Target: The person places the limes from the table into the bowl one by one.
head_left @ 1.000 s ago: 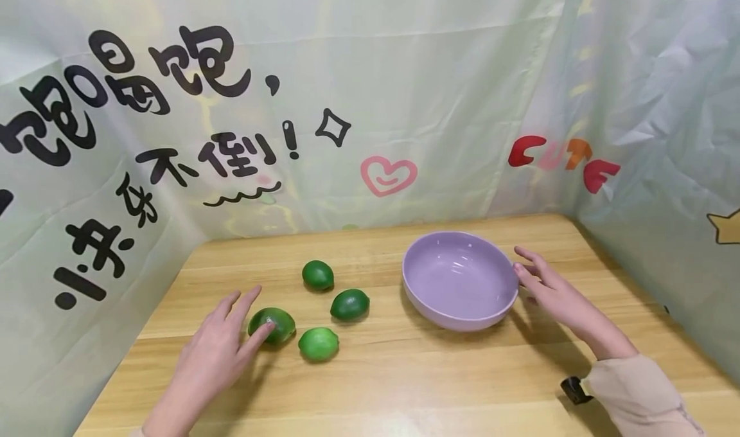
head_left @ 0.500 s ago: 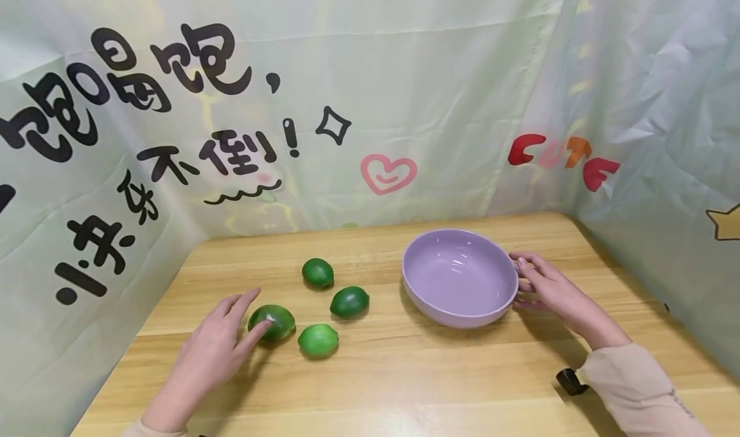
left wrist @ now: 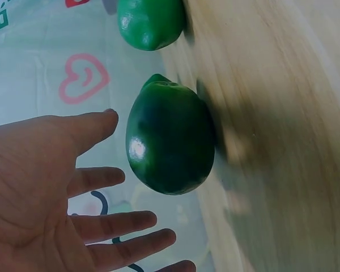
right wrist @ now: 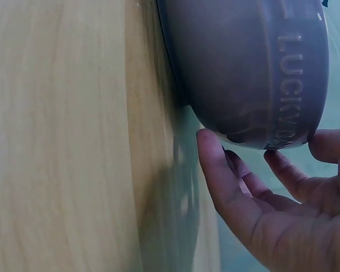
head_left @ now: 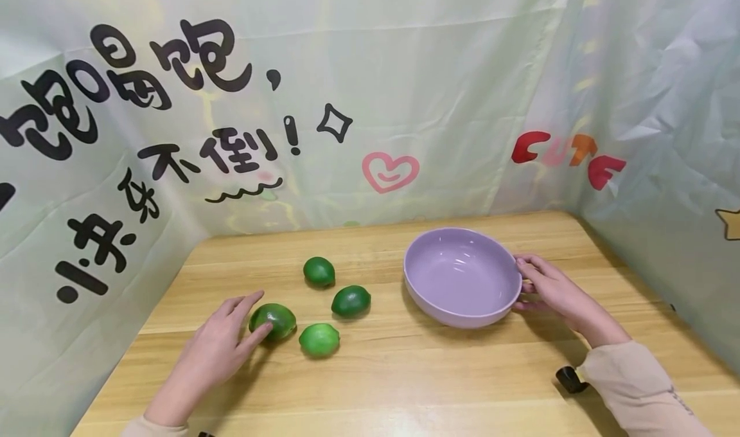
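My left hand [head_left: 214, 344] hovers beside a glossy, mottled green lime [head_left: 273, 322], the largest one, on the table. Its fingers are spread and straight. In the left wrist view a gap shows between the fingertips and that lime [left wrist: 170, 141]. To its right lies a bright green lime [head_left: 320, 340]; farther back are two dark green limes [head_left: 351, 301]. A wide lilac bowl [head_left: 457, 276] stands upright at the right. My right hand [head_left: 552, 289] is at the bowl's right side, fingertips against its outer wall [right wrist: 226, 68] and thumb right at the rim.
A light wooden table [head_left: 393, 385] bears everything. Pale printed cloth [head_left: 324, 58] hangs behind it and along both sides. A small black object [head_left: 571, 380] sits at the right cuff.
My right hand has come in to the bowl, its fingers moving lower along the outer side. The left hand stays by the largest lime; bowl and limes hold their places.
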{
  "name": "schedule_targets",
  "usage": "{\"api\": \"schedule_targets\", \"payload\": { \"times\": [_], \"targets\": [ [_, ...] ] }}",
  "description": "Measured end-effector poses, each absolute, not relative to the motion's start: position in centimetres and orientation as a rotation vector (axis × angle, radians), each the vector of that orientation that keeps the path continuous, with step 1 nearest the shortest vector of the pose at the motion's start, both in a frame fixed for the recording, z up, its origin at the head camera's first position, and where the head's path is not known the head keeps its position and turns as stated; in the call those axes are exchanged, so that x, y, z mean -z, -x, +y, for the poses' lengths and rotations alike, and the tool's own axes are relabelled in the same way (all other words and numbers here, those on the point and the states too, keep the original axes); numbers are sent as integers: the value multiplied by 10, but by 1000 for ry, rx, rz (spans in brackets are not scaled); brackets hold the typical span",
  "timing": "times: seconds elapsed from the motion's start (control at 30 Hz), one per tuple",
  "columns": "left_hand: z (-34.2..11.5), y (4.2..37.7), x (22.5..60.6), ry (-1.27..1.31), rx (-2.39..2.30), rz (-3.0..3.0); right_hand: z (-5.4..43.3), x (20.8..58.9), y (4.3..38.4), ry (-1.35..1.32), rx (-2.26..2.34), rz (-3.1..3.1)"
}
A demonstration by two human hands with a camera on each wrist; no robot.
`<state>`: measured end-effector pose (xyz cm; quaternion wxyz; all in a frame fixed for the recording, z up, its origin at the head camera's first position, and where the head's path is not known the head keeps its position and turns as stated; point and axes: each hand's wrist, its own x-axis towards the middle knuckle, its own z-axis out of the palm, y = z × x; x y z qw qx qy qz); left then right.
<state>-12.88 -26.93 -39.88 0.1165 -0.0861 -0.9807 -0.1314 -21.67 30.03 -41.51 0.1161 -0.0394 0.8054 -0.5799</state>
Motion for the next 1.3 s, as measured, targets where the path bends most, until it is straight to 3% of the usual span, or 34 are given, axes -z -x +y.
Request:
{"api": "schedule_targets", "payload": {
  "times": [1.3],
  "targets": [
    [-261,136,406,364,390,-2868,299,415,221,119,1722,2353]
  ]
}}
